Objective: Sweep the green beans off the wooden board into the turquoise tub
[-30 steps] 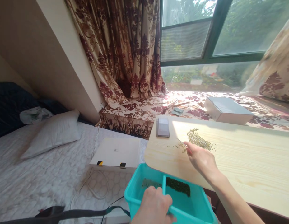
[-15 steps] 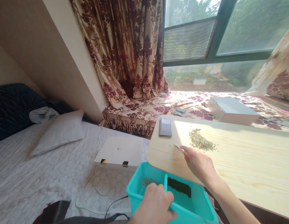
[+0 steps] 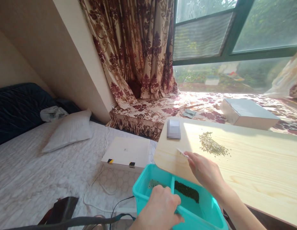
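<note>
My left hand (image 3: 160,204) grips the near rim of a turquoise plastic bin (image 3: 141,189), fingers wrapped over the edge beside its divider. Dark green beans or grains (image 3: 187,191) lie along the far side of the bin's right compartment, and a few pale grains (image 3: 154,184) show in the left one. Between the fingers of my right hand (image 3: 206,169) is a thin white card-like piece (image 3: 182,152), held low over the pale wooden table (image 3: 254,163). To the right of that hand, greenish grains (image 3: 214,145) are spread in a loose pile.
A small blurred-out grey object (image 3: 173,129) lies at the table's far left corner. On the bed stand a flat white box (image 3: 126,150) and a pillow (image 3: 69,130), with a white cable (image 3: 100,179) between. Another box (image 3: 250,113) rests on the window seat.
My view has turned slightly left. The right hand and white piece have moved a little left across the table, away from the grain pile. The left hand keeps its grip on the bin.
</note>
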Motion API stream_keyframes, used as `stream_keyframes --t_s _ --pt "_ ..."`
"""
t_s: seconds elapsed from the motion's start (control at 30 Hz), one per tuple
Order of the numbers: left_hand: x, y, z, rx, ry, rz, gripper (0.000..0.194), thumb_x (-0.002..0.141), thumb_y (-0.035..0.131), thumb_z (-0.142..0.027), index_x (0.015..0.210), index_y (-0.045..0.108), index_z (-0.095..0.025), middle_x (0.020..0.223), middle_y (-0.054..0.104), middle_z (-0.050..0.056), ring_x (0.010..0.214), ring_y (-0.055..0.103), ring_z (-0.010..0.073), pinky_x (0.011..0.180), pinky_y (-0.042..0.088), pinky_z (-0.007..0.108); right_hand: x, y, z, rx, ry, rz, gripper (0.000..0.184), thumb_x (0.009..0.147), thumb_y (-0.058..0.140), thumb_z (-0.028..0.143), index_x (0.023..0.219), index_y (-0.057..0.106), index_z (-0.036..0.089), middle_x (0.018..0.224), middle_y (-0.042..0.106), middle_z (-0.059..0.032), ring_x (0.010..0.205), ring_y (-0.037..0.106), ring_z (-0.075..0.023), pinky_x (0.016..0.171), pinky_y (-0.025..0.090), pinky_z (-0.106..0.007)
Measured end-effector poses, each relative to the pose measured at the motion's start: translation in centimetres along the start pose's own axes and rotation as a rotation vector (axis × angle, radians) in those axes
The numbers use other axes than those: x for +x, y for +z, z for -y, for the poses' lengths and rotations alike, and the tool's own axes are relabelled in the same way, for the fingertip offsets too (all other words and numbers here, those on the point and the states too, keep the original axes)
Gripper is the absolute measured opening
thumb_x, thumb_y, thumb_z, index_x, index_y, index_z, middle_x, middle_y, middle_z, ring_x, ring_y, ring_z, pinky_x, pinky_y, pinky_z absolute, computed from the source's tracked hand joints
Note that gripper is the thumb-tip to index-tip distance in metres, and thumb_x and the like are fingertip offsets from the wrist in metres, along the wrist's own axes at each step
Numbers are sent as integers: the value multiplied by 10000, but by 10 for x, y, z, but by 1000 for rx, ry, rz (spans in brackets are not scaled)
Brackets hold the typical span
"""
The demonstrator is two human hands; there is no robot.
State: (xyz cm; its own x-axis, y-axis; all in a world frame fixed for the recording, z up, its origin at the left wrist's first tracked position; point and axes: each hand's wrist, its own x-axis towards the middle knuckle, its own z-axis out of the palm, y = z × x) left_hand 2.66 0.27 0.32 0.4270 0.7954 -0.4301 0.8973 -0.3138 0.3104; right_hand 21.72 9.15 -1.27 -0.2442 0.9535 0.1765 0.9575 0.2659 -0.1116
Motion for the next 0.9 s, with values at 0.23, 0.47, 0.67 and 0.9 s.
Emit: stream_keyframes --t_s 0.23,0.47,0.67,0.9 --pt "-2 0 1 14 10 -9 333 887 772 -507 989 761 -191 978 700 98 1000 650 315 885 531 404 0 -5 -4 6 -9 -29 398 950 410 206 1187 717 297 926 790 -42 750 719 -202 557 415 -277" --pt "-1 5 9 56 76 -20 328 892 764 -515 956 758 -193 936 699 92 940 659 302 832 531 377 27 -10 -23 18 -19 -21 413 925 450 242 1217 737 295 982 807 -52 801 746 -241 605 503 -311" --pt "1 6 9 57 91 -5 333 896 759 -519 960 752 -192 931 688 93 951 643 307 838 519 383 47 0 -22 66 -122 -22 414 921 447 224 1178 756 322 1052 807 -21 862 754 -213 669 551 -296" --pt "2 2 7 39 93 33 332 888 769 -510 982 752 -192 939 674 92 970 628 307 861 499 384 48 5 -13 160 -253 -4 389 929 463 203 1154 765 297 1043 809 -21 896 759 -193 760 584 -294"
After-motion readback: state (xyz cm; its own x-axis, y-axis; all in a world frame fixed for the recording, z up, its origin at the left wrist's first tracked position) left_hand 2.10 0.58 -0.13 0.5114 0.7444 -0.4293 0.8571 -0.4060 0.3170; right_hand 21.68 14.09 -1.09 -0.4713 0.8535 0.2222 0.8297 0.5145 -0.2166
